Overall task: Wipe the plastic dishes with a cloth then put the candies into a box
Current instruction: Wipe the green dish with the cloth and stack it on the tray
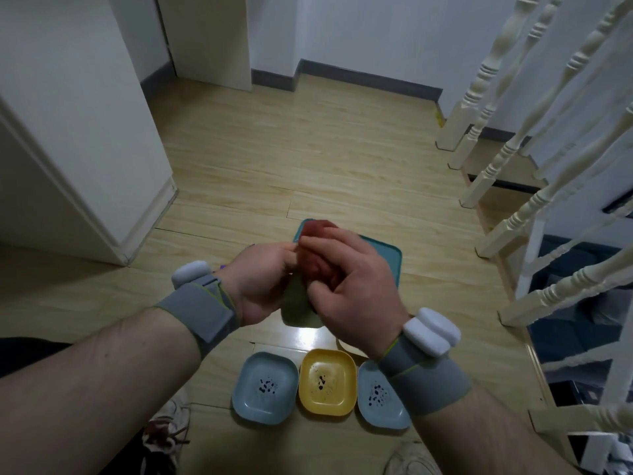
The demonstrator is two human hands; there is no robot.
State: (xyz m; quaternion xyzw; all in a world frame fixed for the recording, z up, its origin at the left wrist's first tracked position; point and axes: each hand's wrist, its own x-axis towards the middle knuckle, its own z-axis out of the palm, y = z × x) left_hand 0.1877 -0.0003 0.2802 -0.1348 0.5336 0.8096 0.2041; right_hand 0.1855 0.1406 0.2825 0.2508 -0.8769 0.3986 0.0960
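Two hands meet above the pale wooden floor (308, 159): the left hand (260, 279) curls round a green plastic dish (296, 308) held on edge, while the right hand (356, 286) grips a bunched red cloth (317, 260) pressed against that dish. Beyond them lies a teal rectangular tray (390, 258). Nearer the person, three stained dishes sit side by side on the floor: a blue plastic dish (265, 387), a yellow plastic dish (327, 380), another blue dish (378, 399).
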